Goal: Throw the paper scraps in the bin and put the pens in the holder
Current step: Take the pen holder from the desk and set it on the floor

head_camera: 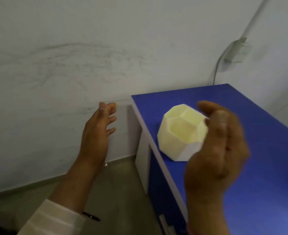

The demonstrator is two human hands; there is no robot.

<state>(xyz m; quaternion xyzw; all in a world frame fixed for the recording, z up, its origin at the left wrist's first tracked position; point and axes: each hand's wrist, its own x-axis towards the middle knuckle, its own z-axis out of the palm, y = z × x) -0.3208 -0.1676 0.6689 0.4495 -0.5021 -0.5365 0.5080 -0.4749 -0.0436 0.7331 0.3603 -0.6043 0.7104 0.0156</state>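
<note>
The holder stands on the blue cabinet top, near its left edge and closer to the back left corner than to the front. It is a pale yellow faceted pot with several open cells at the top. Its mouth points up and a little toward the camera, and it rests on a flat bottom facet. It has no real long axis, being about as wide as tall.

By its look, it is light, stiff plastic with smooth walls, so it may slide on the top if a pen pushes against its side. To steady it, a good hold would be across two opposite side facets, not on the thin walls between the cells.

No pen, paper scrap or bin is visible in this view, so nothing can be said about which way the pens lie.

The left hand is raised over the floor, just left of the cabinet, its fingers spread and released, holding nothing. The right hand is above the cabinet top, just right of the holder and partly in front of it. Its fingers are curled loosely, but the hand is blurred, so whether they pinch something small cannot be told.
</note>
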